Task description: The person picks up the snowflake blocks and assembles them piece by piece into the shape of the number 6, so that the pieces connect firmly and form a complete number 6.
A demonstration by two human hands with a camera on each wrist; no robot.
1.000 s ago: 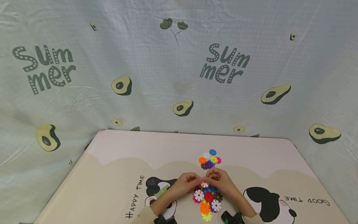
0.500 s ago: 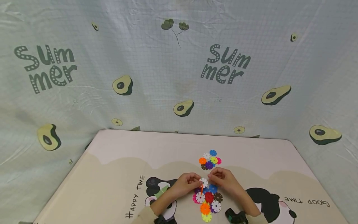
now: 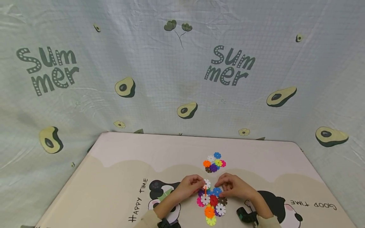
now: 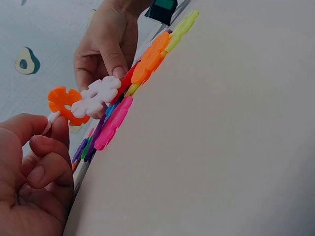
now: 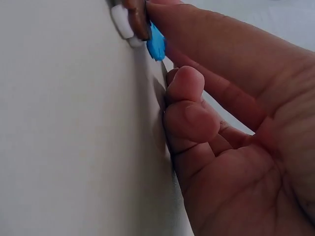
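Note:
My left hand pinches a white snowflake disc between thumb and forefinger. An orange snowflake disc slots into it on edge, and a second white disc joins the orange one, above a flat cluster of interlocked discs. Among these are a red disc, a pink disc and an orange disc. My right hand has its thumb and forefinger spread about a blue disc at the cluster's right edge. Whether they grip it cannot be made out.
Beyond the hands lies a separate pile of loose snowflake discs, with an orange one at its left. The low table has a printed cover. A patterned cloth hangs behind it.
My right hand has let go of the upper white disc and moved right and down to the blue disc. My left hand keeps its pinch on the white disc, almost in place.

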